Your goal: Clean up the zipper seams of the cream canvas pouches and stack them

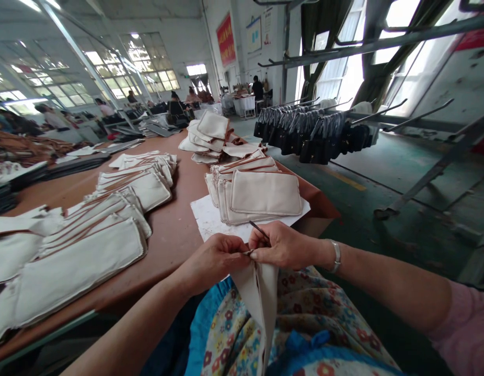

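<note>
My left hand point(218, 261) pinches the top edge of a cream fabric piece point(260, 308) that hangs folded down over my lap. Close against it, my right hand point(281, 245) is closed on the same edge. A thin dark stick-like tool point(258, 228) pokes up from between the right fingers; its working end is hidden. Just beyond both hands, a stack of cream stitched pouch pieces point(265, 193) rests on a white sheet point(206, 222).
Rows of cream pieces point(81, 266) cover the left of the brown table point(179, 209). Another pile point(210, 130) sits farther back. At right, a metal rack point(414, 193) stands by hanging black bags point(316, 136). Several people work in the background.
</note>
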{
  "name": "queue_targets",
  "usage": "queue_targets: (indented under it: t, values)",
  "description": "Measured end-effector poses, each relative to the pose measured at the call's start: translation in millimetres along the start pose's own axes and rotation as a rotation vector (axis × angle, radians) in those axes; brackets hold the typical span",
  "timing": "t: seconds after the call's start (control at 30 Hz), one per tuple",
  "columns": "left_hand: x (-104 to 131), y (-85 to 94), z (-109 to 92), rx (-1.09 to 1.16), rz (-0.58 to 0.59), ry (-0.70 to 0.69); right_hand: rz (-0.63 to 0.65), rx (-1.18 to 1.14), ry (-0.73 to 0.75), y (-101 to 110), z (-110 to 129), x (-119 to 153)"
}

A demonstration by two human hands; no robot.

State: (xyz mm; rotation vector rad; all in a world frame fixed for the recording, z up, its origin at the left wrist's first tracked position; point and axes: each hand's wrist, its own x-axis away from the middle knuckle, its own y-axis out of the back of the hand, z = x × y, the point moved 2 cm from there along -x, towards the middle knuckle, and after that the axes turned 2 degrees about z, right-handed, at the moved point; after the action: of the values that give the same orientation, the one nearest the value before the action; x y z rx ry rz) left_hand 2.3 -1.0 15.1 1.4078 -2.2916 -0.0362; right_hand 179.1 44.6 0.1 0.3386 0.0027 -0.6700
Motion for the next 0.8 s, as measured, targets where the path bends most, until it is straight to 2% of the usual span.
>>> queue_targets:
  t: [0.17,0.3,0.5,0.6,0.67,0.73,0.8]
  values:
    - [-1.3,-1.5,4.4,0.014,-0.022,0.038,-0.084,0.06,0.088,-3.6,3.0,7.9]
    - [2.3,-3.7,2.1,0.152,0.046,0.047,-0.138,0.168,0.297,-5.2,4.7,17.4]
    - [6.7,-11.3,-1.3,0.452,0.046,0.07,-0.115,0.641,0.657,-4.5,0.4,34.8]
    - [6.3,-15.3,0.6,0.401,0.063,0.087,-0.09,0.93,0.725,-4.4,-4.5,41.1]
    - [6.6,-16.4,2.0,0.353,0.063,0.079,-0.052,1.028,0.759,-5.7,-7.3,44.6]
    - [7.9,-16.7,2.9,0.294,0.075,0.059,-0.03,0.984,0.778,-7.7,-8.2,47.5]
    - [9.9,-16.4,3.0,0.195,0.072,0.02,-0.046,0.765,0.72,-8.4,-7.0,48.8]
